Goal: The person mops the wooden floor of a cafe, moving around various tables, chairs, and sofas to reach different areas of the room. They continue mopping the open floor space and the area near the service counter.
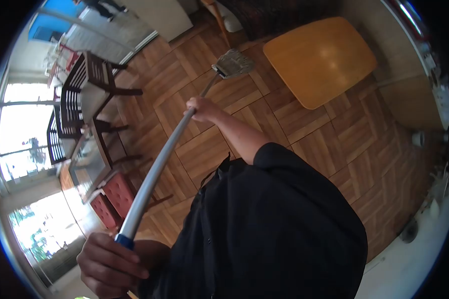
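A mop with a long grey metal handle (157, 172) runs diagonally across the view. Its grey stringy head (236, 64) lies on the wooden parquet floor (219, 142), near the upper middle. At the lower left, close to the camera, my left hand (107, 266) is closed around the upper end of the handle, beside a blue collar (124, 241). Farther down the shaft, my right hand (203, 109) is wrapped around the handle, with that arm stretched forward from a black sleeve. Fingers of both hands are partly hidden.
A light wooden tabletop or seat (322, 62) stands right of the mop head. Dark slatted chairs (92, 82), a table and red cushioned seats (119, 194) line the left side by bright windows. Another person's legs (105, 9) show at the top left. A white surface edges the lower right.
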`<state>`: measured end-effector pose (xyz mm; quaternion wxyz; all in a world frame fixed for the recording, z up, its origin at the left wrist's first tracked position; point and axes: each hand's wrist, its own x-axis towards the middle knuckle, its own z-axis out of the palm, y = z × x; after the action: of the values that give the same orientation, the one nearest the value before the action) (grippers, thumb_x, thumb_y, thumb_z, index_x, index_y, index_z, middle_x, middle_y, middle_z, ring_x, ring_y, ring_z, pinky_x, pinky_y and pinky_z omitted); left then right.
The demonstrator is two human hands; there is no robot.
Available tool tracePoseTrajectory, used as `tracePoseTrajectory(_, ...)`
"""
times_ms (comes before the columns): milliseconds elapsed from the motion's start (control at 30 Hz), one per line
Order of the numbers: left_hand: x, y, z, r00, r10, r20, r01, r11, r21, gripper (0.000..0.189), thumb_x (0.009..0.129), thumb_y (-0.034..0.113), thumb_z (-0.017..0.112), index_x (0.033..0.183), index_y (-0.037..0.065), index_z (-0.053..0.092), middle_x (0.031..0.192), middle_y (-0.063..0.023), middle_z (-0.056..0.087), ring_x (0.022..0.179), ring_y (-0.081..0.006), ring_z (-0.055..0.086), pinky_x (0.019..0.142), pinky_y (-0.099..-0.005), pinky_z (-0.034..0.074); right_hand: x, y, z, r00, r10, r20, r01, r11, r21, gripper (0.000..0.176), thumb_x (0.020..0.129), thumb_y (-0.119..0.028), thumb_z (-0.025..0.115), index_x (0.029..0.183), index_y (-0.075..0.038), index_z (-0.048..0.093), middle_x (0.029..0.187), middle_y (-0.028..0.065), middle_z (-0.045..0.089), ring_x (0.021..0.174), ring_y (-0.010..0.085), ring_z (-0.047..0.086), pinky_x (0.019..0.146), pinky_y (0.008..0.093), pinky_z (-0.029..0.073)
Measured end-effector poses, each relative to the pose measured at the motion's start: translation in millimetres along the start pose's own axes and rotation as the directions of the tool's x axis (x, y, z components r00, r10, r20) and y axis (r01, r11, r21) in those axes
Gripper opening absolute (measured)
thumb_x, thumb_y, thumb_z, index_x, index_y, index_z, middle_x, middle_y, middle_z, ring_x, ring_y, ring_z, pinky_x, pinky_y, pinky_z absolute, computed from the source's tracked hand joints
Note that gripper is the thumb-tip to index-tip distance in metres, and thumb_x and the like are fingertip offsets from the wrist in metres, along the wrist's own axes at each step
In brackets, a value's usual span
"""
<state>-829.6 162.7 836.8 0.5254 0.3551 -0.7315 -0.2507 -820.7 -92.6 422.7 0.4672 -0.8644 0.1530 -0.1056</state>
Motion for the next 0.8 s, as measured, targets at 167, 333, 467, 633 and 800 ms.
tracePoseTrajectory(167, -109, 60, 14, 0.989, 0.065, -0.136, -0.064, 0.998, 0.014, 0.031, 0.085, 0.021, 0.075, 0.068, 0.01, 0.052, 0.065, -0.0043, 0.056, 0.065, -0.0223, 0.061, 0.076, -0.0426, 0.058, -47, -52, 76, 0.993, 0.048, -0.108, -0.056, 0.995, -0.08, 0.028, 0.088, -0.031, 0.068, 0.082, -0.005, 0.06, 0.09, 0.0126, 0.062, 0.093, 0.0336, 0.062, 0.077, 0.0438, 0.05)
tracePoseTrajectory(333, -245, 127, 24, 0.868, 0.005, -0.496, 0.08, 0.985, 0.15, 0.029, 0.084, 0.011, 0.073, 0.066, 0.005, 0.051, 0.057, -0.007, 0.055, 0.049, -0.0204, 0.058, 0.058, -0.0366, 0.054, -66, -99, 198, 0.971, -0.021, -0.24, -0.016, 0.989, -0.149, 0.02, 0.089, -0.021, 0.064, 0.082, -0.003, 0.058, 0.091, 0.0142, 0.062, 0.094, 0.0361, 0.061, 0.078, 0.0461, 0.051)
tracePoseTrajectory(467, -315, 183, 52, 0.73, -0.017, -0.684, 0.224, 0.951, 0.216, 0.023, 0.08, 0.008, 0.067, 0.066, 0.004, 0.049, 0.055, -0.0064, 0.053, 0.048, -0.0197, 0.056, 0.058, -0.0372, 0.054, -79, -128, 280, 0.955, -0.261, -0.143, 0.229, 0.951, -0.206, 0.014, 0.088, -0.013, 0.061, 0.079, -0.004, 0.055, 0.089, 0.0162, 0.061, 0.09, 0.0385, 0.06, 0.078, 0.0488, 0.05)
tracePoseTrajectory(633, -347, 250, 100, 0.547, 0.111, -0.83, 0.412, 0.827, 0.382, 0.027, 0.082, 0.012, 0.069, 0.064, 0.009, 0.048, 0.053, -0.001, 0.055, 0.045, -0.014, 0.056, 0.052, -0.0311, 0.052, -102, -181, 381, 0.898, -0.411, 0.158, 0.424, 0.904, -0.053, 0.016, 0.084, -0.017, 0.066, 0.078, -0.007, 0.055, 0.084, 0.0135, 0.061, 0.09, 0.0357, 0.061, 0.082, 0.0466, 0.051)
tracePoseTrajectory(800, -311, 286, 142, 0.62, 0.275, -0.735, 0.356, 0.737, 0.575, 0.031, 0.088, 0.03, 0.062, 0.065, 0.015, 0.048, 0.053, 0.004, 0.049, 0.043, -0.0096, 0.049, 0.045, -0.0264, 0.044, -134, -270, 397, 0.656, -0.422, 0.626, 0.59, 0.804, -0.077, 0.028, 0.086, -0.038, 0.066, 0.078, -0.011, 0.065, 0.089, 0.0095, 0.065, 0.095, 0.0303, 0.064, 0.078, 0.0451, 0.056)
